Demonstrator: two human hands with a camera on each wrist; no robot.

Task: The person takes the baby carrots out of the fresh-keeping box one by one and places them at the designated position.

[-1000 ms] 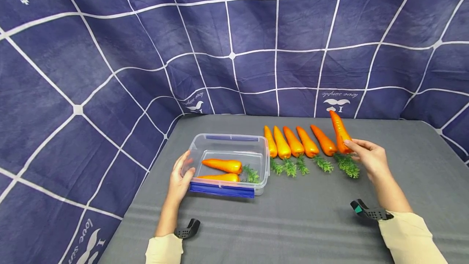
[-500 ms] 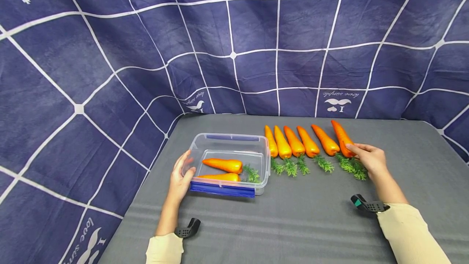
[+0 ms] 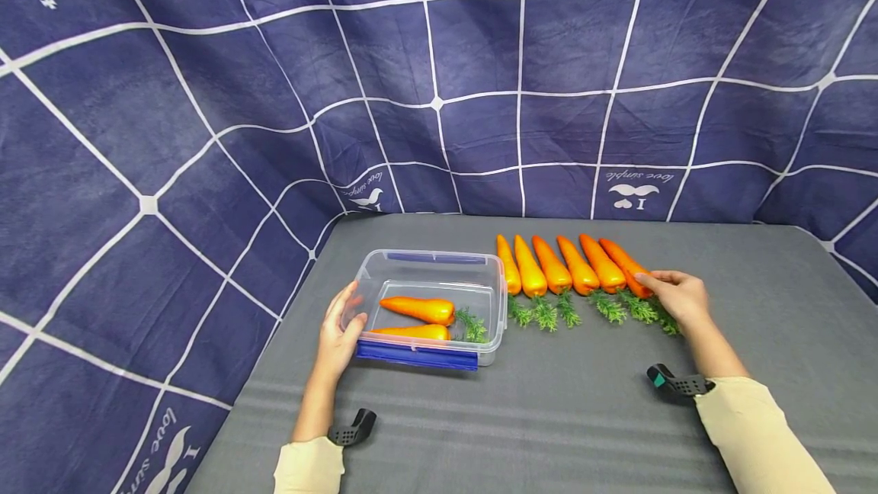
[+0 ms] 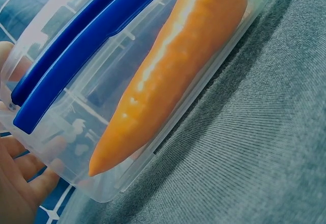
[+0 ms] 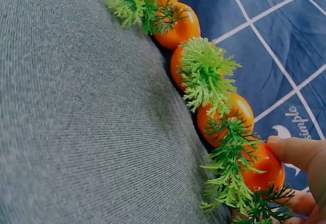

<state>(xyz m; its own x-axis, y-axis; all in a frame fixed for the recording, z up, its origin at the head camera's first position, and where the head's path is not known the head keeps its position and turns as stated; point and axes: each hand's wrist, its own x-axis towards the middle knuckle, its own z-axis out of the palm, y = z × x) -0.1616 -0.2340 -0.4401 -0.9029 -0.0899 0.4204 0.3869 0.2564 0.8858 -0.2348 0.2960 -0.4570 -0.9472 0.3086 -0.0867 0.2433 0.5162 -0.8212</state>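
At the right end of the row, my right hand (image 3: 681, 297) pinches an orange carrot (image 3: 623, 261) near its leafy top, thumb uppermost. This carrot lies slanted against its neighbour, its green leaves partly behind the hand. The right wrist view shows the thumb on the carrot's rounded end (image 5: 267, 169). My left hand (image 3: 336, 338) grips the left end of a clear plastic container (image 3: 473, 274) with blue latches, thumb at the near corner and fingers around the side. Inside lie two carrots, a far one (image 3: 417, 309) and a near one (image 3: 421, 332), leaves pointing right.
Several more carrots (image 3: 549, 265) lie side by side right of the container, tips toward the back and leaves toward the front. The grey tabletop (image 3: 549, 418) ends at a blue cloth (image 3: 480, 136) with white lines, hung behind and at left.
My right hand has lowered the raised carrot to the table and moved it left against the row. The neighbouring carrot has also shifted left. My left hand and the container have stayed put.
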